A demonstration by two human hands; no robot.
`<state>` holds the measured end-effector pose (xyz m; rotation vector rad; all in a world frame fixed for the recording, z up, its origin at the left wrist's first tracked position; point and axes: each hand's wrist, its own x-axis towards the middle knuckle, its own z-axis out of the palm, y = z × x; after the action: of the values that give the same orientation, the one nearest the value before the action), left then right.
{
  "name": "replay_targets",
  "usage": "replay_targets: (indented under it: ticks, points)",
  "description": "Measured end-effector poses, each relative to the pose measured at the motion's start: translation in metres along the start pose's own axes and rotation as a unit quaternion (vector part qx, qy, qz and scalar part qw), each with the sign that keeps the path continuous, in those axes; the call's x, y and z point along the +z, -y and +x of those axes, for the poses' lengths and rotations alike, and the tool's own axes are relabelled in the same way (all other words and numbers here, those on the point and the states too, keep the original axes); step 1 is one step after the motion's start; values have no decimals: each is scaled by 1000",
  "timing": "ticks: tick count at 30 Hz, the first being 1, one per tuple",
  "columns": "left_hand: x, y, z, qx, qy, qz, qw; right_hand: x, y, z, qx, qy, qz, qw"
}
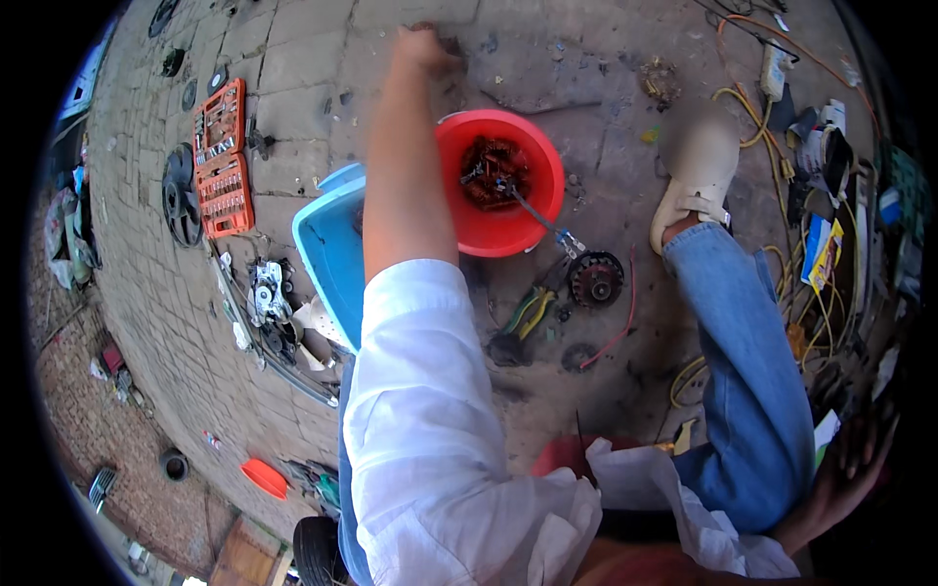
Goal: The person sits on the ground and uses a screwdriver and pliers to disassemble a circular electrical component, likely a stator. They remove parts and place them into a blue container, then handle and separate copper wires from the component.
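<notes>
My left hand point(426, 51) is stretched far out over the paving at the top, its fingers curled downward. A dark patch shows beside the fingers; I cannot make out what they hold, if anything. Under that arm stand a red bucket point(451, 176) with copper-coloured wound wire point(496, 171) inside and a blue plastic tub point(327, 244). A metal tool with a long shaft point(535, 213) leans over the bucket's rim. Just below it lies a round slotted motor part point(595, 279). At the right edge my right hand point(856, 474) hangs in shadow beside my knee, fingers apart and holding nothing visible.
Pliers with green-yellow handles point(532, 311) and a red wire point(622, 327) lie below the bucket. An orange socket set case point(223, 161) lies open at left, near metal parts point(269, 293). Cables point(772, 146) and a power strip point(775, 73) run along the right, past my shoe point(699, 176).
</notes>
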<state>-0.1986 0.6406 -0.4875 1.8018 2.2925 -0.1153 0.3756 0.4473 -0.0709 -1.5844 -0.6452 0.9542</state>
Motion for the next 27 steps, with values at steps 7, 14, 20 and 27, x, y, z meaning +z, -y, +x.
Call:
replay_targets:
  ticks: [7,14,20,27]
  points:
    - [-8,16,-44,-57,-75,-154,984,10,5,-15,-18,6,34,999]
    - [-133,37,-187,-47,-91,-524,845,15,8,-28,-15,-38,10,999]
    - [-184,52,-341,43,-97,-145,984,2,5,-28,107,280,164,940]
    - [-99,42,-416,-57,133,-203,969,23,-6,-47,132,358,135,914]
